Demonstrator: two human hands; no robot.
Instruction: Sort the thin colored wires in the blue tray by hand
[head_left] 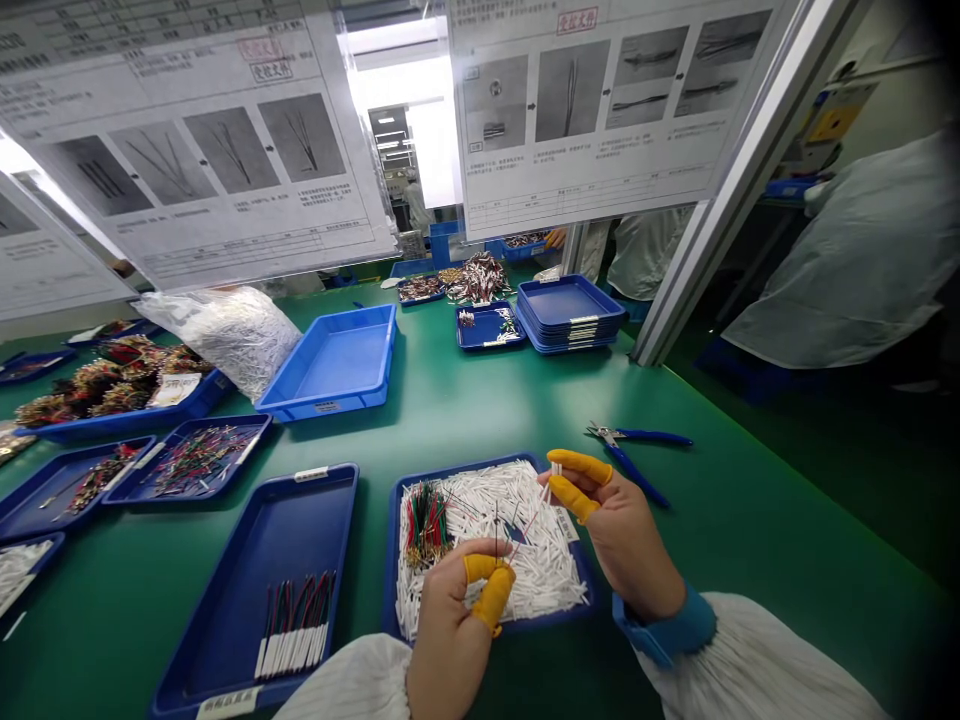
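Note:
Yellow finger cots cover the thumb and forefinger of both hands. My left hand is closed in a pinch on thin wires, whose dark and red ends stick up above the fingertips. To its right, my right hand pinches a small white sleeve between thumb and forefinger. Both hands are over the near and right parts of a blue tray full of short white sleeves. A bundle of red, green and black wires lies on the sleeves at the tray's left.
Blue-handled cutters lie open right of the tray. Left, a blue tray holds a row of sleeved wires. Beyond are a blue bin, a bag, stacked trays, and a metal post.

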